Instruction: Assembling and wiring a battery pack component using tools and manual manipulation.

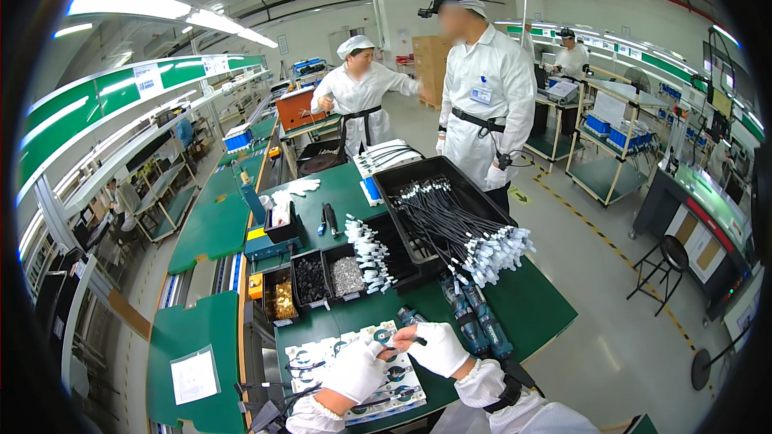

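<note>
Gloved left hand (355, 371) and right hand (437, 349) brought together, fingers bent inward, fingertips nearly meeting, whether gripping anything cannot be told, over white component tray (414, 395) on green workbench (531, 313)

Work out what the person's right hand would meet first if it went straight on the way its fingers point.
Probably the left hand: the right hand points leftward at it, though whether they touch is hard to tell.

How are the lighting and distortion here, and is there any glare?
Head view: strong fisheye bending, dark corners; ceiling light blown white at upper left; streaky reflections on the green panel; left hand and right hand brightly lit, detail between them too small to tell.
</note>
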Motion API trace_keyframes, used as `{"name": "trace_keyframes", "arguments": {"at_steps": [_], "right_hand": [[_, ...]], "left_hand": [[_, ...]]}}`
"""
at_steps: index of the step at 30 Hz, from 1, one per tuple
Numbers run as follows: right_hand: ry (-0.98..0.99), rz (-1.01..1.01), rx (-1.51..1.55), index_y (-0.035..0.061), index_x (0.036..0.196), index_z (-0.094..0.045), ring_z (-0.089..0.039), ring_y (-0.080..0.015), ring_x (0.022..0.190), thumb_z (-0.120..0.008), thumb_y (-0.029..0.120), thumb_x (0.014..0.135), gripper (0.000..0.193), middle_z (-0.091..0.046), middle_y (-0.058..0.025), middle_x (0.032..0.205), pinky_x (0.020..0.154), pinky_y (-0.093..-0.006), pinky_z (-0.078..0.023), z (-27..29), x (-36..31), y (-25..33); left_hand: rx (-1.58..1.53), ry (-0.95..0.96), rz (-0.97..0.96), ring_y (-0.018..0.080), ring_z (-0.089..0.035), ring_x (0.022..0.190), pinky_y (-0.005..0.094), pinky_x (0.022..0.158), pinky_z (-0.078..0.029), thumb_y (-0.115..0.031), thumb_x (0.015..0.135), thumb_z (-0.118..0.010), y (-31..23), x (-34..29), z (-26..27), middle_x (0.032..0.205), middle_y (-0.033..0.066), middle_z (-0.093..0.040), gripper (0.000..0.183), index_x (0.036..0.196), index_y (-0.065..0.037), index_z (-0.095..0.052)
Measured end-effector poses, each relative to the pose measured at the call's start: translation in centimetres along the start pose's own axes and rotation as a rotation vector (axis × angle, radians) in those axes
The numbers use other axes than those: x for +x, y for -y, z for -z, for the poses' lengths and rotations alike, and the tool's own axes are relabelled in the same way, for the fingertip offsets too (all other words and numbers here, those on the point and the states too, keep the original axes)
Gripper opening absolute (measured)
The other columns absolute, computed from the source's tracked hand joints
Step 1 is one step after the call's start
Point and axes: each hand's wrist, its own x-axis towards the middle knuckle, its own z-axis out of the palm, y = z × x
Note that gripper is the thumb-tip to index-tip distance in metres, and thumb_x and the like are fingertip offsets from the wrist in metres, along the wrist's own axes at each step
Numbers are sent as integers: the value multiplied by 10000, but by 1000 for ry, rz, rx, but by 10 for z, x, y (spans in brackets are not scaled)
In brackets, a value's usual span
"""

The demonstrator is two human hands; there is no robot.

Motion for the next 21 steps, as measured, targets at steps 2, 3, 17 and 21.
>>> {"name": "trace_keyframes", "arguments": {"at_steps": [2,3,17,21], "right_hand": [[8,52,-18,43,1019,-781,-750,-246,815,-799,139,869,179,-771,-131,918,770,-325,-583,1,1,0],[21,105,-37,48,1016,-783,-751,-258,820,-800,136,863,177,-771,-131,920,770,-332,-585,2,2,0],[194,198,-179,34,1017,-777,-732,-319,865,-732,105,886,156,-759,-160,945,800,-380,-582,17,2,7],[214,238,-159,35,938,-770,-722,-313,819,-697,23,842,121,-750,-139,894,767,-383,-578,14,8,-5]], "left_hand": [[-18,1,-26,355,-674,843,431,734,-528,-152,929,-666,2,1,1,941,155,-689,120,982,-70,-735],[-51,-37,-39,356,-672,847,431,734,-526,-126,914,-672,1,2,3,936,152,-689,112,985,-66,-734],[6,-213,-49,328,-655,782,427,700,-500,-95,812,-740,-1,-4,-1,811,128,-680,65,865,-75,-770],[54,-77,-24,321,-688,778,417,697,-529,-172,828,-741,4,-3,4,861,123,-715,134,935,-122,-803]]}}
